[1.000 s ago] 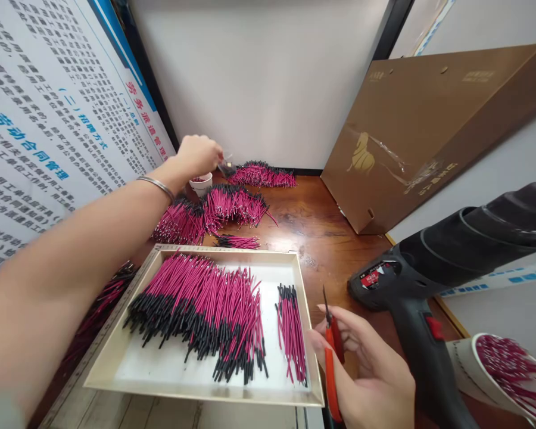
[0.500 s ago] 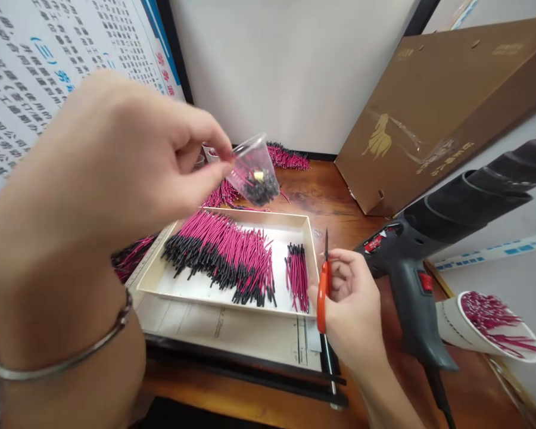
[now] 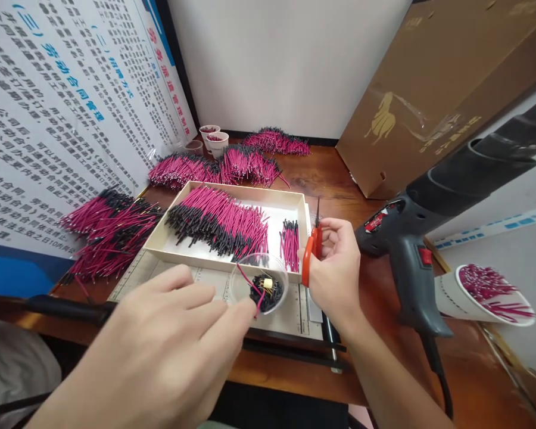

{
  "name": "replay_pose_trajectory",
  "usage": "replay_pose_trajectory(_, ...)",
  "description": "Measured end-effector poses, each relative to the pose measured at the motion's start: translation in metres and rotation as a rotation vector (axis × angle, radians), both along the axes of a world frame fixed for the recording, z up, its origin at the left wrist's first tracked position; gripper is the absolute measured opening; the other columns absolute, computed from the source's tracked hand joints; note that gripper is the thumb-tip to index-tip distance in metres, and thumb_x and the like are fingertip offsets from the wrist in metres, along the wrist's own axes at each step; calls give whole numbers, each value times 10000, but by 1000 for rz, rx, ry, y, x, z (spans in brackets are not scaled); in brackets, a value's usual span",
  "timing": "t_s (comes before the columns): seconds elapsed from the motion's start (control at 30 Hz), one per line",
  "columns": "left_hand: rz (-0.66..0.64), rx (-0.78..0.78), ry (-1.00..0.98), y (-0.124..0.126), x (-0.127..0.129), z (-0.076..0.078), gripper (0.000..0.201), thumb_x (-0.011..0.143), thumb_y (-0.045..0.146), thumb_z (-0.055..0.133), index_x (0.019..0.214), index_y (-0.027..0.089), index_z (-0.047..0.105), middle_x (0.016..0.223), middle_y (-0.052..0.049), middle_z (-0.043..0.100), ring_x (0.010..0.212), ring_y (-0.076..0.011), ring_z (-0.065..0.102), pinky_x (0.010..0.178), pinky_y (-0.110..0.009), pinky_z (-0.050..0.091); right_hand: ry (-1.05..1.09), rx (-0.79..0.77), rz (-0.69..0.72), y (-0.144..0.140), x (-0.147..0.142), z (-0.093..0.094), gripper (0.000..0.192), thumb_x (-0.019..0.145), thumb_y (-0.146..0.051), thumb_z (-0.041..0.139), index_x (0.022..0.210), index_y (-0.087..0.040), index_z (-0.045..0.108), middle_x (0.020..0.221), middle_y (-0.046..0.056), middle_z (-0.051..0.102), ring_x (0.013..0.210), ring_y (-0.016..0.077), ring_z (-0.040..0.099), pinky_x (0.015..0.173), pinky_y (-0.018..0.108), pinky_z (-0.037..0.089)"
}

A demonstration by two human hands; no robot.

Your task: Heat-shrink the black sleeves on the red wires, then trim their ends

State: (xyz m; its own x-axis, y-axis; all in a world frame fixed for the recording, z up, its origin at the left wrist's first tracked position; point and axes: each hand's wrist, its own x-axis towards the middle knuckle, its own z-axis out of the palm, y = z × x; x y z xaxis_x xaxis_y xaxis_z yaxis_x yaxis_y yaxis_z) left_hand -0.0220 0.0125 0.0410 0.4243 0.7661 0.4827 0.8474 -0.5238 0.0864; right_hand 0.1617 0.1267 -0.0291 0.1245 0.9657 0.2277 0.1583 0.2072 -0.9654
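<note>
My left hand (image 3: 170, 345) pinches the near rim of a small clear plastic cup (image 3: 259, 287) that rests on the paper sheet in front of the tray. The cup holds black bits, one pink wire and a small yellow piece. My right hand (image 3: 335, 268) grips orange-handled snips (image 3: 311, 256), blades pointing up, just right of the tray's corner. The cream tray (image 3: 232, 265) holds a large heap of pink wires with black ends (image 3: 218, 223) and a small bundle (image 3: 290, 243) at its right side.
A black heat gun (image 3: 411, 238) lies on the wooden table to the right, beside a tipped paper cup of pink wires (image 3: 486, 295). More wire piles (image 3: 111, 229) lie left and behind, with small cups (image 3: 214, 140) at the back. A brown cardboard box (image 3: 433, 101) leans against the right wall.
My left hand fetched the clear cup from the back of the table, carried it through the air and lowered it onto the paper in front of the tray. The right hand stayed put with the snips.
</note>
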Motion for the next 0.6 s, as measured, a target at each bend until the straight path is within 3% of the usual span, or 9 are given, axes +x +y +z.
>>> replay_pose_trajectory(0.13,-106,18,168,9,12,-4,288,889,6,452,793,188,653,548,20,440,503,-169,406,528,-364,312,-10,26,4,4,5,-2,373,653,-207,673,993,-216,519,735,-30,614,593,134,605,535,252,470)
replay_pose_trajectory(0.37,-132,-17,140,14,14,-17,320,928,-2,426,838,178,674,562,19,468,525,-178,414,547,-367,296,-79,35,75,9,17,0,364,673,-252,692,991,-209,521,729,-25,637,602,142,624,551,259,490)
replay_pose_trajectory(0.6,-132,9,85,23,12,-15,281,985,57,447,886,167,686,557,32,449,532,-170,386,563,-360,274,-176,-49,177,13,27,3,348,711,-334,751,956,-200,542,683,-31,605,588,122,579,537,234,454)
